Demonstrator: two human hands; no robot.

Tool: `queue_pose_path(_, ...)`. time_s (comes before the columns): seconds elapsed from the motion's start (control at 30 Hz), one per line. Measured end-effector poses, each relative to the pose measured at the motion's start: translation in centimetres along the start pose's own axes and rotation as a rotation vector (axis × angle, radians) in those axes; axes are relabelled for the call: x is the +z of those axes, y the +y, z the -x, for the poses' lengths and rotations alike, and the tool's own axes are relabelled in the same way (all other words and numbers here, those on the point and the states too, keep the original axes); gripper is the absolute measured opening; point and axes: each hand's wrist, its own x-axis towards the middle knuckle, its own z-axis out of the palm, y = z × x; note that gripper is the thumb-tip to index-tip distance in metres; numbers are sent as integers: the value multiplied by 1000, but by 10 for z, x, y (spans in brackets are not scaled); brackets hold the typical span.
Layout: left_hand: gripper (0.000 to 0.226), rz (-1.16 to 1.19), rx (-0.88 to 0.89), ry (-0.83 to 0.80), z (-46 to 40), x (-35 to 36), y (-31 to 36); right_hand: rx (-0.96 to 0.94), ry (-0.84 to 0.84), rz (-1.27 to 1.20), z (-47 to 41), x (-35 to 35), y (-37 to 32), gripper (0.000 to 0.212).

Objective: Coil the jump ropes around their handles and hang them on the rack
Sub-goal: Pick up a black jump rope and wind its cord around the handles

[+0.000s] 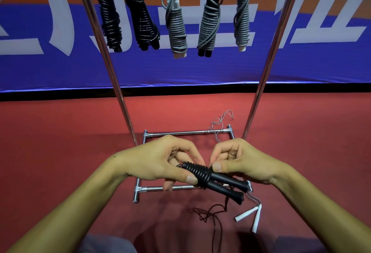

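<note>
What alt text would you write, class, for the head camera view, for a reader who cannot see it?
Two hands, left hand and right hand, hold a pair of black handles partly wound with black rope, its loose end trailing to the red floor. Five coiled jump ropes hang on the metal rack above; white handles lie on the floor.

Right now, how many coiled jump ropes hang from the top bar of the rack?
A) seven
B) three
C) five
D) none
C: five wound bundles hang from the rack, two black at the left and three grey to their right, while the hands hold a sixth, black-handled rope that is not yet hung.
</note>
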Motion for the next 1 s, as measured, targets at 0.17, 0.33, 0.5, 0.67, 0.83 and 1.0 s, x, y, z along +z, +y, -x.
queue_pose_path(0.17,28,56,53,2,1,2,2,-17,-53,-111,0,2,1,28)
queue_pose_path(0.33,30,79,124,27,1,4,3,-60,-69,-280,-3,9,3,31)
queue_pose_path(0.5,30,87,186,154,2,4,6,-173,100,-271,-4,15,1,43)
queue_pose_path(0.67,31,139,229,252,-2,3,5,-352,279,-118,-6,21,-3,18)
queue_pose_path(0.83,32,193,238,399,-8,1,4,-365,330,-34,-9,20,2,26)
queue_pose_path(1.0,34,176,238,513,-16,7,0,-385,417,3,-11,34,1,9)
